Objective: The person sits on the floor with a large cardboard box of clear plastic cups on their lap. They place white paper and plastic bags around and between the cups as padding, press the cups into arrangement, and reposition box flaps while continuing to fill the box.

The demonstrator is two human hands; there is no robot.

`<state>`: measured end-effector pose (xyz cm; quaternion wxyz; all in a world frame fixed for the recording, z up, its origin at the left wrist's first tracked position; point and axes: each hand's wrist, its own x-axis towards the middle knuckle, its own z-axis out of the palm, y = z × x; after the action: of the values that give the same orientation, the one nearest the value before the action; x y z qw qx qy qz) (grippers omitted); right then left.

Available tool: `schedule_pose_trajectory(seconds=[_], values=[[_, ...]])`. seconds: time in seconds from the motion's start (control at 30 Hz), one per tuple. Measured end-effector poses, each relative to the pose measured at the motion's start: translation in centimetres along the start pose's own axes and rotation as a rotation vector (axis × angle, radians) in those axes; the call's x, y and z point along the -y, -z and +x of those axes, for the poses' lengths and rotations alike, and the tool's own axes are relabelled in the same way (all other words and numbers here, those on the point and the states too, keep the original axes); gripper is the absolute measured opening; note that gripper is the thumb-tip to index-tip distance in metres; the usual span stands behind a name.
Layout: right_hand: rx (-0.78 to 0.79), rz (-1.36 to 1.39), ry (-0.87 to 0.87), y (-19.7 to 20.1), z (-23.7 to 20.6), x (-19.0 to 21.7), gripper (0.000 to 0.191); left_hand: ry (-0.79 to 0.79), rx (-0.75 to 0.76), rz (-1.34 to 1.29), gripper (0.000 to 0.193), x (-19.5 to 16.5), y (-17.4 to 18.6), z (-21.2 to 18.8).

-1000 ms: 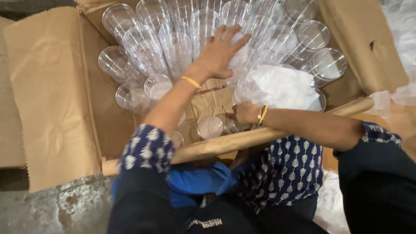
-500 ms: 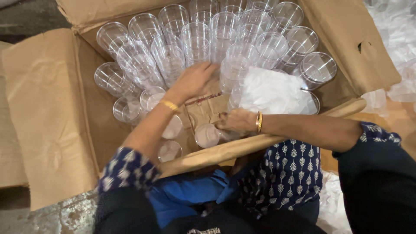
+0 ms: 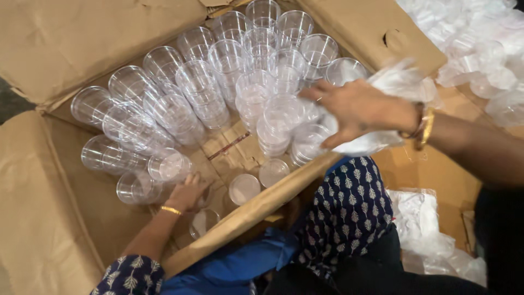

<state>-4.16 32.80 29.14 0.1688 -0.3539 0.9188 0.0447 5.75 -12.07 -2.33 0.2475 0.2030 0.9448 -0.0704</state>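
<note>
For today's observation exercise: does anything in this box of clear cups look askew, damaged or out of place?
Mostly no damage shows. The cup stacks lean at differing angles rather than standing straight, and a few single cups sit loose on the cardboard box floor near the left hand. The right hand grips thin plastic wrap.

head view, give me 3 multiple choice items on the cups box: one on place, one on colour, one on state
1. Where is the left hand?
A. low inside the cardboard box
B. on the floor
C. on the blue cloth

2. What colour are the cups?
A. red
B. clear
C. black

3. What does the right hand grasp?
A. nothing
B. a knife
C. a thin plastic bag

Answers: 1 A, it rests at the box bottom beside loose cups; 2 B, cardboard shows through them; 3 C, fingers close on the crumpled film.
</note>
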Motion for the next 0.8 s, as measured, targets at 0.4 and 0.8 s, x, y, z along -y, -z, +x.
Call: schedule_pose_trajectory(seconds=[0.4,0.8], values=[[0.023,-0.192,-0.068,-6.8,3.5,-7.1,0.108,0.102,-0.330,-0.396,0.116,-1.3,13.8,-4.7],[-0.320,-0.051,0.028,-7.1,4.4,-7.6,0.079,-0.448,-0.754,-0.346,0.108,-13.7,27.2,-4.3]])
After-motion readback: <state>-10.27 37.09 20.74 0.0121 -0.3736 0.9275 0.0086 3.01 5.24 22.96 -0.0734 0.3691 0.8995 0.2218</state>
